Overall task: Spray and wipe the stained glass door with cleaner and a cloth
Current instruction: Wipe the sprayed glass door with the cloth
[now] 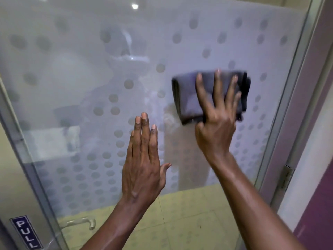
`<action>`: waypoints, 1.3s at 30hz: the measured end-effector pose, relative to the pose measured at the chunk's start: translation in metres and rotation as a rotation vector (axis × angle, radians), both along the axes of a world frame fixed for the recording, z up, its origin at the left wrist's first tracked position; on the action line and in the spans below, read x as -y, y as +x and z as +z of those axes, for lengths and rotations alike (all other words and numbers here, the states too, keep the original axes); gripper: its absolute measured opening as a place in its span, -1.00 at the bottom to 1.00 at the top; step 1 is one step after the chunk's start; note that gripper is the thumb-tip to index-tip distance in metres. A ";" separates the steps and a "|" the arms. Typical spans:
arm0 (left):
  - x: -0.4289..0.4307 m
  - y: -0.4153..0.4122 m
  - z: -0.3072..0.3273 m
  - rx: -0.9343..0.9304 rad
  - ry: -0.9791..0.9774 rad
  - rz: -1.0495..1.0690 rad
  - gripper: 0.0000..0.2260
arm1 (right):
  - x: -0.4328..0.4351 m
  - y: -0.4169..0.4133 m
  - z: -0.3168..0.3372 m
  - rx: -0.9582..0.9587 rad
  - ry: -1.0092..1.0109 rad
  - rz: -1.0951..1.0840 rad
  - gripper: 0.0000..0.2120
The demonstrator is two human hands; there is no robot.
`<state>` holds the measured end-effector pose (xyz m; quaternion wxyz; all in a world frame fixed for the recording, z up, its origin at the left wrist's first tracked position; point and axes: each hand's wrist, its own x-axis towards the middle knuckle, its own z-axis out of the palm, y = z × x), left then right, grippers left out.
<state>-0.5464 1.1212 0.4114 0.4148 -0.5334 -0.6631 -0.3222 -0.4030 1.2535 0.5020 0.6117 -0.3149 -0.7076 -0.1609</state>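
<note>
A frosted glass door (72,87) patterned with grey dots fills the view. My right hand (216,120) presses a folded dark grey cloth (187,98) flat against the glass at the right of centre, fingers spread over it. My left hand (142,163) rests flat on the glass lower down and to the left, fingers together, holding nothing. No spray bottle shows.
A blue PULL label (26,232) sits on the door's left metal stile, with a metal handle (79,222) beside it. The door's right frame (292,105) carries a hinge (286,179). A purple and white wall (317,177) stands at the right. Yellowish floor tiles (189,217) show through the clear lower glass.
</note>
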 end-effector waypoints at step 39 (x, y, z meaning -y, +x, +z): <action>-0.035 0.044 0.003 -0.006 -0.031 0.002 0.13 | -0.026 0.058 -0.192 0.196 -0.141 0.031 -0.13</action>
